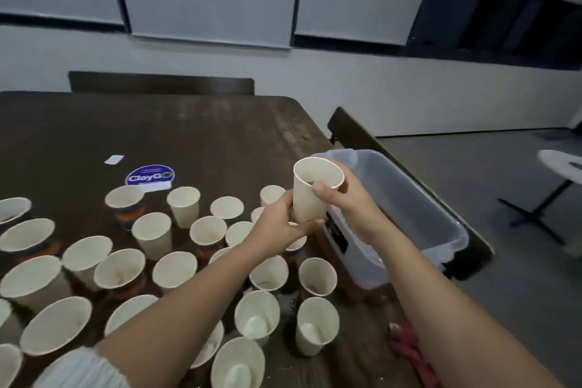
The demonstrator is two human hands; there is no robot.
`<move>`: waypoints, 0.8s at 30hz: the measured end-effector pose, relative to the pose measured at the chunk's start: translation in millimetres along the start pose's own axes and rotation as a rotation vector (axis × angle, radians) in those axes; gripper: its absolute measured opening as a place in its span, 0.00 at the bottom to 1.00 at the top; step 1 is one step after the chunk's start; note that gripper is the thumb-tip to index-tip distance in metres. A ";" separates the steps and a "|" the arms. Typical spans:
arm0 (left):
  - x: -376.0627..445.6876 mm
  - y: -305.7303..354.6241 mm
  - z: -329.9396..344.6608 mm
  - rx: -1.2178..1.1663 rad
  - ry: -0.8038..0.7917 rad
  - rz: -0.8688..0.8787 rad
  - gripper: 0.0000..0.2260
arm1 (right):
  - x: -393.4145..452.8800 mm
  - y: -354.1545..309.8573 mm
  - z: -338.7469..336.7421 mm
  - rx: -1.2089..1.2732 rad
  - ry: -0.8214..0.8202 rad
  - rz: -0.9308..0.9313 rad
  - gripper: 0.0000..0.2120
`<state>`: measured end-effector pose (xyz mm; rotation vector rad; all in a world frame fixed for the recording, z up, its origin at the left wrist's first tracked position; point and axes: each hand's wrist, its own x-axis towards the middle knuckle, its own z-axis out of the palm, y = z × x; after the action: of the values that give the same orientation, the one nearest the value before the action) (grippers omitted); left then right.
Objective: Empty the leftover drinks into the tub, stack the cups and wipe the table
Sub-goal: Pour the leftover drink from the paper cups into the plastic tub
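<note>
Both hands hold one white paper cup (310, 195) upright above the table, just left of the clear plastic tub (419, 208). My left hand (283, 224) grips the cup's lower half from the left. My right hand (343, 195) holds its upper part, thumb over the rim. A little dark liquid shows inside it. Several more paper cups (151, 236) stand on the dark table (189, 135), some with dregs in them. A red cloth (409, 350) lies near the table's front right edge.
The tub sits on a bench (356, 132) along the table's right side. A purple sticker (149, 178) and a white slip (114, 160) lie on the table's far part. A white round table (563, 164) stands on the floor at right.
</note>
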<state>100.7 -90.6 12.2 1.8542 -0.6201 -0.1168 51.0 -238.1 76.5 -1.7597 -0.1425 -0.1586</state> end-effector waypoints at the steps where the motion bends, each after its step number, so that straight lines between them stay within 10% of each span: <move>1: 7.0 2.3 12.3 -0.010 -0.035 0.018 0.24 | -2.5 1.8 -9.9 0.003 0.036 -0.021 0.27; 12: 57.3 32.6 97.8 -0.056 -0.233 0.057 0.26 | -5.3 23.5 -95.5 -0.017 0.255 -0.061 0.22; 18: 71.7 5.7 104.4 0.575 -0.160 0.065 0.35 | 1.5 41.1 -125.1 -0.109 0.262 -0.011 0.20; 24: 69.0 -8.2 103.4 0.567 -0.074 -0.042 0.24 | 7.5 50.5 -152.4 -0.291 0.209 0.050 0.27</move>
<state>124.4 -208.9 -19.0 2.4188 -0.7155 -0.0371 63.3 -397.3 58.3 -2.0204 0.0799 -0.3390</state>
